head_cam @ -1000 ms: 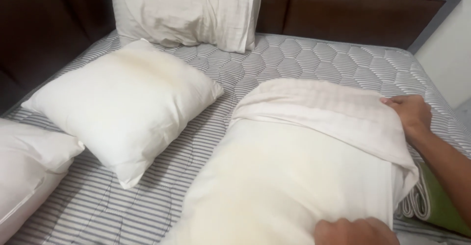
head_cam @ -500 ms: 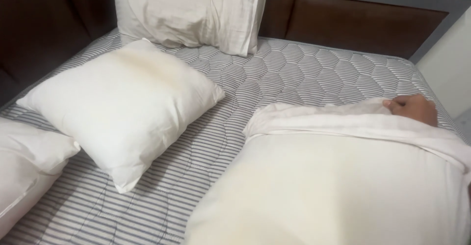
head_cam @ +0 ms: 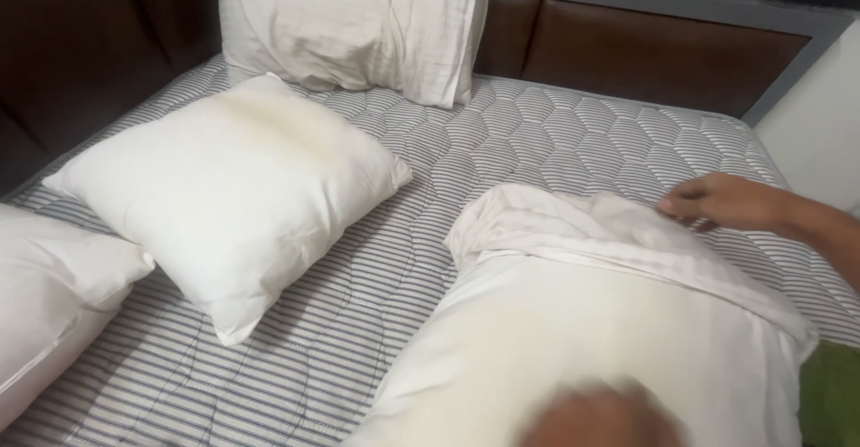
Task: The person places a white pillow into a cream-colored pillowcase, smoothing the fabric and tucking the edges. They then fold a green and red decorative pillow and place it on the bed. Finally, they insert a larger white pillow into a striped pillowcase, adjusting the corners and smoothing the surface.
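A bare white pillow [head_cam: 582, 339] lies on the bed in front of me. A white pillowcase [head_cam: 573, 227] is bunched over its far end. My right hand [head_cam: 721, 201] reaches in from the right, its fingertips pinched together on the pillowcase's crumpled upper edge. At the bottom edge my left hand [head_cam: 600, 416] is a dark blur resting on the near part of the pillow; its grip cannot be made out.
A striped quilted mattress [head_cam: 537, 142] fills the view. A second bare pillow [head_cam: 233, 187] lies at the left, a third [head_cam: 54, 295] at the far left edge, and a cased pillow [head_cam: 358, 21] leans on the dark headboard [head_cam: 645, 53]. Something green [head_cam: 829, 393] shows at the lower right.
My right hand has moved left along the pillowcase's top edge, and the cloth is more crumpled. My left hand has come back into view at the bottom.
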